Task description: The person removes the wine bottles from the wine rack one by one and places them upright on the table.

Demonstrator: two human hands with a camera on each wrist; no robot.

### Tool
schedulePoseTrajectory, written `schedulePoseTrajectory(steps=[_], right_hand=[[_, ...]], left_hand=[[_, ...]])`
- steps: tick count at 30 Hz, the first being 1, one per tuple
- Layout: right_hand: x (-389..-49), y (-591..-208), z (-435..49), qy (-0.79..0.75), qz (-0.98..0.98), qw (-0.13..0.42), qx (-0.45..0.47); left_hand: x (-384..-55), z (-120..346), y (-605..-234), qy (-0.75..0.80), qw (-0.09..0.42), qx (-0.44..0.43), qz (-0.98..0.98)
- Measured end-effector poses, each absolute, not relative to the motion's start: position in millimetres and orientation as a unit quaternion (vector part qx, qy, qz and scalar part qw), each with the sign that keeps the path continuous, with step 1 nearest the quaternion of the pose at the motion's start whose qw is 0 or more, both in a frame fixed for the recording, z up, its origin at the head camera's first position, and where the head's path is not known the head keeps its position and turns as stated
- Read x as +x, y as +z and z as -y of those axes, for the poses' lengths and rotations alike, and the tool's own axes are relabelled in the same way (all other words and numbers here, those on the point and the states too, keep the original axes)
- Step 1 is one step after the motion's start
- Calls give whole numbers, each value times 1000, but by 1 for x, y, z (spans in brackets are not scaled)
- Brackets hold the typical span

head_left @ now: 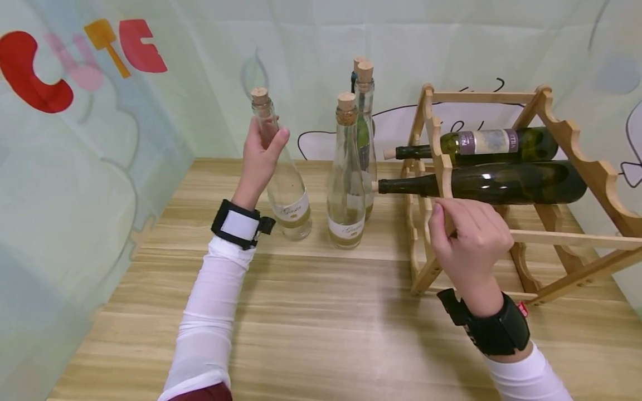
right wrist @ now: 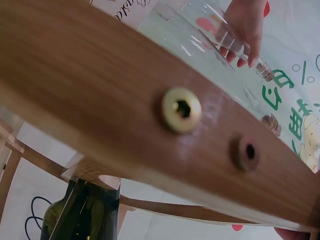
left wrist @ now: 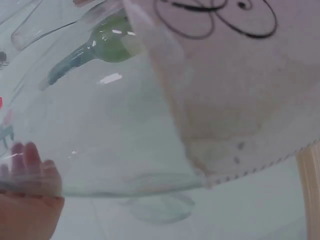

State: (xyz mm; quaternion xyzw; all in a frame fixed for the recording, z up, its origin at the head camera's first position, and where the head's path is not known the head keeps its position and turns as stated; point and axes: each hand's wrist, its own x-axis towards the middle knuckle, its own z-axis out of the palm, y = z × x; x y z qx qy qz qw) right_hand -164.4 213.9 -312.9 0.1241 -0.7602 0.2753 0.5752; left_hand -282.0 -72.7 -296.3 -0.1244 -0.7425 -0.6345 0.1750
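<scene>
My left hand [head_left: 262, 153] grips a clear glass bottle [head_left: 288, 189] around its neck, thumb in front. A cork [head_left: 259, 96] stops this bottle, which leans a little to the left. Its pale label [left wrist: 240, 100] fills much of the left wrist view, with fingers [left wrist: 32, 165] seen through the glass. On the right, my right hand [head_left: 471, 239] holds the near end of the wooden wine rack's [head_left: 577, 239] left side, fingers curled over the wood. A bolted rack bar [right wrist: 125, 90] crosses the right wrist view.
Another corked clear bottle [head_left: 346, 184] stands between my hands, with more corked bottles close behind it. Two dark green bottles, one with a purple-and-cream label [head_left: 489, 142] and one plain [head_left: 516, 182], lie in the rack, necks pointing left. A printed cloth [head_left: 311, 67] hangs behind the wooden table [head_left: 321, 323].
</scene>
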Motion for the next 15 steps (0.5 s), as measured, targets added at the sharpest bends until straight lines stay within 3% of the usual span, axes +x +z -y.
schedulePoseTrajectory(steps=[5, 9, 13, 15], right_hand=[[-165, -313, -213, 274, 758, 579, 119], [-165, -314, -213, 274, 759, 579, 117], [-165, -314, -213, 272, 761, 577, 116], [-165, -314, -213, 273, 762, 576, 116]], left_hand=[[-262, 65, -284, -590, 227, -59, 773], [-251, 56, -289, -565, 322, -16, 760], [-236, 36, -300, -543, 422, -71, 722], [-227, 23, -307, -542, 437, -117, 709]])
